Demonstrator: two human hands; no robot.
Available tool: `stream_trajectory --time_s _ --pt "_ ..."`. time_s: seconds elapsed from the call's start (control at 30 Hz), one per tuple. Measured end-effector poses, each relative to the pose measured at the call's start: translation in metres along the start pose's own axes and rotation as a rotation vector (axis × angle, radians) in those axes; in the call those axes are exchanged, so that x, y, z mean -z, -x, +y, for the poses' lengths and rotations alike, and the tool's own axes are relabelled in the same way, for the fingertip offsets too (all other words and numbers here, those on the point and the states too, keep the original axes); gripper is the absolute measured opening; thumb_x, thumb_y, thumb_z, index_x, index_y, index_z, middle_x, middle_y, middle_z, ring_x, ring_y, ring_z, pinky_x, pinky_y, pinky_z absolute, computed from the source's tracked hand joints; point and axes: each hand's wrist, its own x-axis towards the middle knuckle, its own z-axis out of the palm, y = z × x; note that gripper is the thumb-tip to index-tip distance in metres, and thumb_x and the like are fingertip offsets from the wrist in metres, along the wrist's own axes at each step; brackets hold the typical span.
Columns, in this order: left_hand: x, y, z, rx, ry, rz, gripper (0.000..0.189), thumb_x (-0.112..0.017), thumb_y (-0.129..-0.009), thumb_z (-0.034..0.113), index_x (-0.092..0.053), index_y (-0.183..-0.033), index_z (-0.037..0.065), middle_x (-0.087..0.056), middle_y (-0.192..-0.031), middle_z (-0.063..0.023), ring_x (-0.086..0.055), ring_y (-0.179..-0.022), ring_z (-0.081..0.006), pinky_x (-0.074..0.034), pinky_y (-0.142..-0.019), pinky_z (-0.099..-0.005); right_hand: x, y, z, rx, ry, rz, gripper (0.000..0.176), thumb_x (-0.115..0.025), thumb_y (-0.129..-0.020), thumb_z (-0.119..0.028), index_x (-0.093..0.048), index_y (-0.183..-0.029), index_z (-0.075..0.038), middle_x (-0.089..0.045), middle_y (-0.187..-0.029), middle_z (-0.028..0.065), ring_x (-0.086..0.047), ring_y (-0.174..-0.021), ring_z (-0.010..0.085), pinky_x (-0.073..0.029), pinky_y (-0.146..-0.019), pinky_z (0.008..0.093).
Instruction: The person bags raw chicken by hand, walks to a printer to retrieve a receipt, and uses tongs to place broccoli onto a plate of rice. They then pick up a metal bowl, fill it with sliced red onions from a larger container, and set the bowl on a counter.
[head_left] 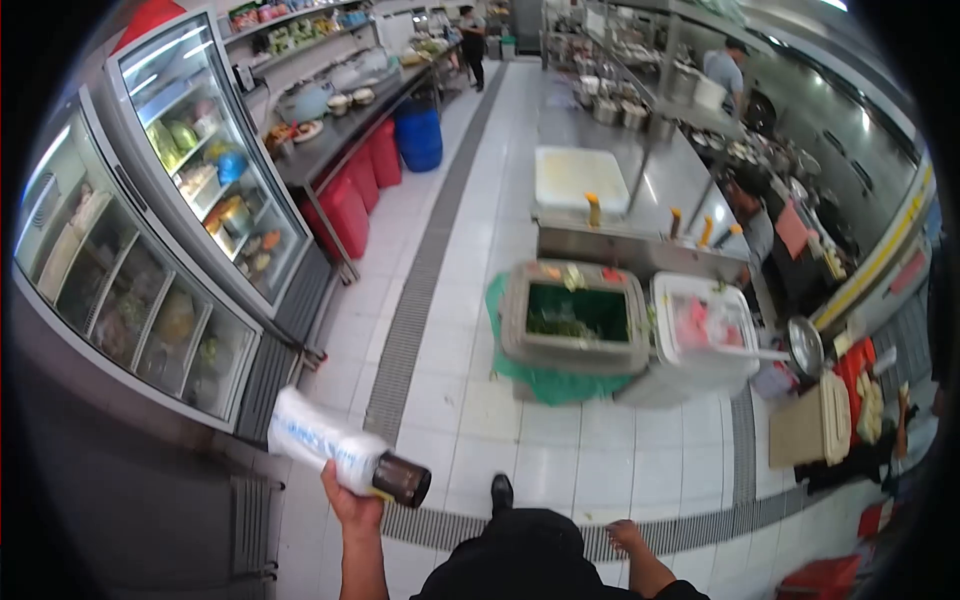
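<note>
My left hand (355, 505) is wrapped round a white plastic bottle (325, 445) with blue lettering and a dark brown cap. The bottle lies tilted, its cap toward the right, above the tiled floor. On the other side of my body, my right hand (626, 538) hangs low over the floor grating, its fingers slightly apart and nothing visible in them. A black shoe (502, 493) shows between the hands.
Glass-door fridges (205, 160) line the left side. Ahead stand a grey bin (515, 335) with a green liner and a white container (665, 345), before a steel counter (660, 185) with a cutting board (580, 178). Several people work farther off, at the right and back.
</note>
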Motion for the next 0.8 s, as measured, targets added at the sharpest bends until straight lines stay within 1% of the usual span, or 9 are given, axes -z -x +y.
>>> stream_trajectory --time_s 0.1,0.13,0.23,0.37,0.53,0.63,0.67,0.73,0.8 --pt "0.004 -0.052 0.031 -0.074 -0.012 0.089 0.059 -0.056 -0.086 0.044 -0.046 -0.131 0.007 -0.062 -0.119 -0.0124 -0.062 -0.107 -0.0297 -0.05 -0.095 -0.0468 -0.008 -0.072 -0.231 0.594 0.483 -0.011 0.027 -0.06 -0.086 -0.035 -0.067 -0.1 -0.013 -0.067 -0.11 0.0109 -0.058 -0.11 0.0331 -0.049 -0.091 0.0431" --pt "0.007 -0.074 0.044 -0.098 0.005 0.121 0.059 -0.057 -0.086 0.044 -0.047 -0.131 0.007 -0.063 -0.118 -0.0121 -0.062 -0.106 -0.0294 -0.05 -0.095 -0.0463 -0.021 -0.085 -0.314 0.79 0.282 -0.001 0.041 -0.064 -0.085 -0.038 -0.067 -0.106 -0.002 -0.07 -0.096 0.0135 -0.067 -0.078 0.024 -0.054 -0.071 0.0358" --pt "0.004 -0.134 0.072 -0.162 0.053 0.158 0.059 -0.058 -0.085 0.045 -0.048 -0.129 0.007 -0.063 -0.115 -0.0115 -0.063 -0.104 -0.0293 -0.051 -0.094 -0.0459 -0.048 -0.095 -0.559 0.794 0.152 -0.079 0.041 -0.063 -0.087 -0.036 -0.064 -0.112 -0.003 -0.069 -0.094 0.0102 -0.067 -0.076 0.0198 -0.053 -0.071 0.0335" --pt "0.013 -0.227 0.108 -0.232 0.117 0.254 0.059 -0.059 -0.085 0.047 -0.049 -0.128 0.008 -0.064 -0.114 -0.0113 -0.063 -0.102 -0.0295 -0.051 -0.092 -0.0462 -0.069 -0.103 -0.772 0.922 0.229 -0.119 0.042 -0.061 -0.088 -0.037 -0.064 -0.115 -0.005 -0.069 -0.095 0.0114 -0.066 -0.086 0.0231 -0.051 -0.079 0.0348" --pt "0.022 -0.374 0.147 -0.188 0.127 0.194 0.06 -0.059 -0.087 0.05 -0.049 -0.13 0.009 -0.062 -0.118 -0.0101 -0.061 -0.106 -0.0296 -0.048 -0.096 -0.0465 -0.085 -0.191 -0.859 0.932 0.274 0.093 0.041 -0.062 -0.087 -0.036 -0.065 -0.114 -0.006 -0.069 -0.102 0.0141 -0.066 -0.092 0.026 -0.051 -0.083 0.0369" --pt "0.013 -0.477 0.168 -0.08 0.118 0.051 0.06 -0.057 -0.09 0.048 -0.046 -0.133 0.008 -0.061 -0.121 -0.0107 -0.06 -0.109 -0.0291 -0.046 -0.098 -0.0455 -0.069 -0.274 -0.809 0.684 0.352 0.206 0.039 -0.063 -0.086 -0.036 -0.066 -0.111 -0.006 -0.068 -0.104 0.0162 -0.065 -0.094 0.0289 -0.053 -0.08 0.0419" --pt "-0.007 -0.507 0.174 -0.057 0.088 0.017 0.06 -0.057 -0.09 0.047 -0.045 -0.134 0.008 -0.061 -0.122 -0.0111 -0.06 -0.11 -0.0296 -0.046 -0.099 -0.0462 -0.06 -0.343 -0.752 1.215 1.109 0.428 0.039 -0.064 -0.084 -0.037 -0.068 -0.108 -0.007 -0.068 -0.101 0.0171 -0.067 -0.084 0.0277 -0.054 -0.074 0.0415" --pt "-0.043 -0.564 0.181 -0.024 0.04 0.007 0.062 -0.057 -0.089 0.046 -0.043 -0.136 0.007 -0.06 -0.123 -0.0117 -0.059 -0.111 -0.0308 -0.046 -0.099 -0.0476 -0.045 -0.311 -0.748 0.322 0.278 0.272 0.034 -0.066 -0.08 -0.033 -0.07 -0.097 -0.004 -0.07 -0.088 0.0154 -0.067 -0.07 0.0273 -0.054 -0.073 0.0402" --pt "-0.068 -0.623 0.18 0.017 0.053 -0.026 0.064 -0.057 -0.089 0.045 -0.041 -0.137 0.007 -0.058 -0.126 -0.012 -0.058 -0.113 -0.0314 -0.045 -0.1 -0.0484 -0.036 -0.281 -0.743 0.238 0.065 0.337 0.028 -0.067 -0.079 -0.027 -0.069 -0.09 -0.002 -0.067 -0.077 0.0128 -0.066 -0.061 0.0228 -0.054 -0.059 0.0374"
